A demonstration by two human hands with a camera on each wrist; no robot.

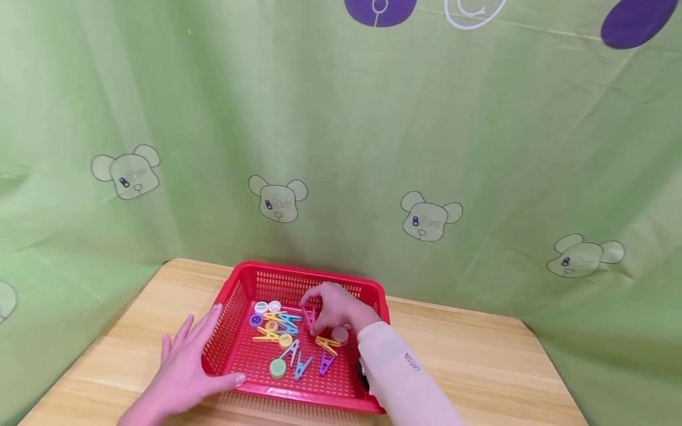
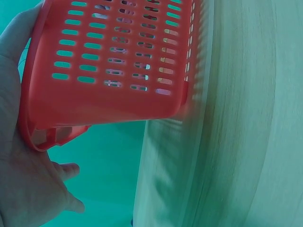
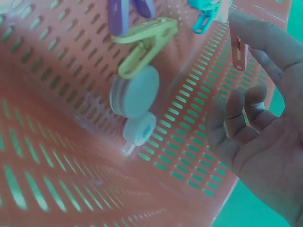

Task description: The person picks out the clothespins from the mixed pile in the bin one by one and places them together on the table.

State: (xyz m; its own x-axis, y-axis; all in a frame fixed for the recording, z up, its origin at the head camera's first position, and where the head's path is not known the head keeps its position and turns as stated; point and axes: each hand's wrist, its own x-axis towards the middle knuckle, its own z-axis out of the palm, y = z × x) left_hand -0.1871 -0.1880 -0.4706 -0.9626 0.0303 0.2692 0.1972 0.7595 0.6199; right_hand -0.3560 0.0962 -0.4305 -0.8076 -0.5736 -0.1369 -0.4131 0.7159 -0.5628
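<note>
A red plastic basket (image 1: 314, 274) stands on the table, with clothespins and bottle caps scattered over its floor. Inside it, near the back, my right hand (image 1: 334, 305) pinches a pink clothespin (image 1: 308, 319) between thumb and index finger. The right wrist view shows this clothespin (image 3: 239, 56) hanging from the fingertips, the other fingers loosely curled. My left hand (image 1: 183, 370) rests at the basket's front left corner, thumb over the front rim and fingers stretched along the left side. In the left wrist view the rim lies against that hand's palm (image 2: 23, 175).
Near the right hand lie a yellow clothespin (image 1: 327, 345), a purple clothespin (image 1: 327, 362) and a round cap (image 1: 340, 335). Further left are a green cap (image 1: 277, 368), a blue clothespin (image 1: 302, 367) and several more pieces. A green curtain (image 1: 346, 148) hangs behind the wooden table (image 1: 469, 349).
</note>
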